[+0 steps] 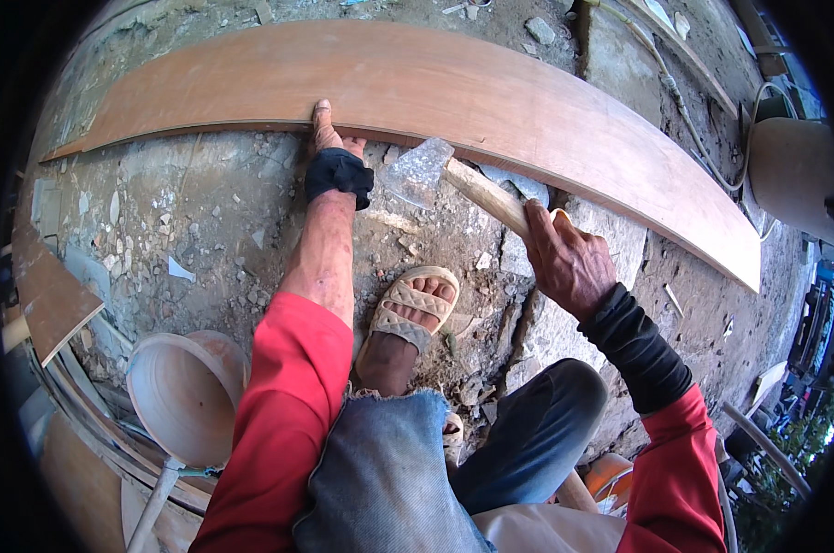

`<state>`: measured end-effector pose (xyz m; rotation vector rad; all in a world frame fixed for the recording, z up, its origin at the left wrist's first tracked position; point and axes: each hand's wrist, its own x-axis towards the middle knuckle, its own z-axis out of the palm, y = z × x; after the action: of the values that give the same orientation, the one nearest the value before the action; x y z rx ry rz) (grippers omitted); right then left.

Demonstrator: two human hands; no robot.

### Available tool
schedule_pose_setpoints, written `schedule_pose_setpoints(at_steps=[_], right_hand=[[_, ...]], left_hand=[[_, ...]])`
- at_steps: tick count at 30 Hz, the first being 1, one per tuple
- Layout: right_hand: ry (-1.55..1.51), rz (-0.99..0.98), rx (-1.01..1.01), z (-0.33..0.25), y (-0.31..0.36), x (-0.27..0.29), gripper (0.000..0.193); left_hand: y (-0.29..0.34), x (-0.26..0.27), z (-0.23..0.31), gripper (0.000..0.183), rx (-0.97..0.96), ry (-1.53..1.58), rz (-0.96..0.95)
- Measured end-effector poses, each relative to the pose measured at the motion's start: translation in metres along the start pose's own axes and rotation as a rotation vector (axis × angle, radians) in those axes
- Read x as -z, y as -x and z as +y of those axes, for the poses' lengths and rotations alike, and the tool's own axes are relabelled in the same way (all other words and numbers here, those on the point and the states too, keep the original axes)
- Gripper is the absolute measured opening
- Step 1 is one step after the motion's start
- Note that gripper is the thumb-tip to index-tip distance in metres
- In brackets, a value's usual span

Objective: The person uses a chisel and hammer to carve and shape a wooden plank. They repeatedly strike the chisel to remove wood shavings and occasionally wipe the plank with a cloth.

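Observation:
A long brown wooden board (417,74) stretches across the far side of the ground in front of me. My left hand (329,136) grips its near edge, thumb on the upper face and fingers underneath, partly hidden. In my right hand (569,263) is the wooden handle of a hatchet (484,195), fingers wrapped round it. The hatchet's worn, greyish blade points left, close to the board's near edge and a short way right of my left hand. Whether the blade touches the board I cannot tell.
A whitish bucket (191,396) lies tipped at the left, near a cut piece of brown board (53,295). Rubble and a concrete slab (574,304) cover the ground around my sandalled foot (408,313). At the right are a hose (680,111) and a large pale container (795,175).

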<state>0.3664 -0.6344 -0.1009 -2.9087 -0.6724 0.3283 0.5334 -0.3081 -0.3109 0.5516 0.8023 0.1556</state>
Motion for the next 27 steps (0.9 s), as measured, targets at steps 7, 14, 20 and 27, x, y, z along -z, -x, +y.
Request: schedule_pose_setpoints(at_steps=[7, 14, 20, 27], right_hand=[[-0.718, 0.095, -0.24, -0.008, 0.003, 0.004, 0.039], [-0.55, 0.116, -0.223, 0.008, -0.001, -0.022, 0.032], [-0.666, 0.369, -0.274, 0.002, -0.001, 0.049, 0.031], [-0.745, 0.531, -0.283, -0.008, -0.006, 0.008, 0.024]], left_hand=[[-0.001, 0.002, 0.003, 0.108, 0.021, 0.006, -0.046], [0.008, -0.003, 0.004, 0.117, 0.001, -0.081, -0.017], [0.006, 0.001, 0.002, 0.12, -0.042, -0.088, -0.071], [-0.001, 0.003, 0.001, 0.117, -0.029, -0.073, -0.03]])
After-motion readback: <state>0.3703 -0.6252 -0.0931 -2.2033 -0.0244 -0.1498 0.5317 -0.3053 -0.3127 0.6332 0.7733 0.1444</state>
